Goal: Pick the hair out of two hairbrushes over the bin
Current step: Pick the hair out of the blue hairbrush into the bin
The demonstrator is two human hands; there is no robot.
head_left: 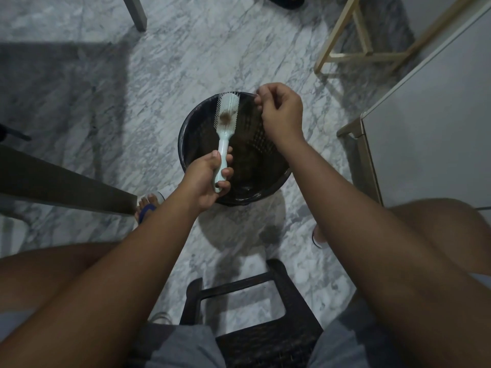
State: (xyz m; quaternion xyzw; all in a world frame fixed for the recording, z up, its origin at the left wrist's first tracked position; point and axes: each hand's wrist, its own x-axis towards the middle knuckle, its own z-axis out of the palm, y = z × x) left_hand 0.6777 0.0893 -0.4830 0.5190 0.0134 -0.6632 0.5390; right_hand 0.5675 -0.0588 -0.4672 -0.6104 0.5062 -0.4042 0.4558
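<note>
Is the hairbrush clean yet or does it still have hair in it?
Not clean: a brownish clump of hair sits among the bristles of the hairbrush held by the left hand.

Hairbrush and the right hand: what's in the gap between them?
In the head view, nothing solid: between the hairbrush and the right hand shows only the dark inside of the bin below. Any strands stretched across are too fine to tell.

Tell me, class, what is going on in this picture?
A seated person is cleaning a hairbrush over a black bin on the floor. The left hand holds the brush by its handle, bristles up, with a brown clump of hair still caught in them. The right hand hovers over the bin with its fingertips pinched; whether it holds strands is too fine to see.
</note>
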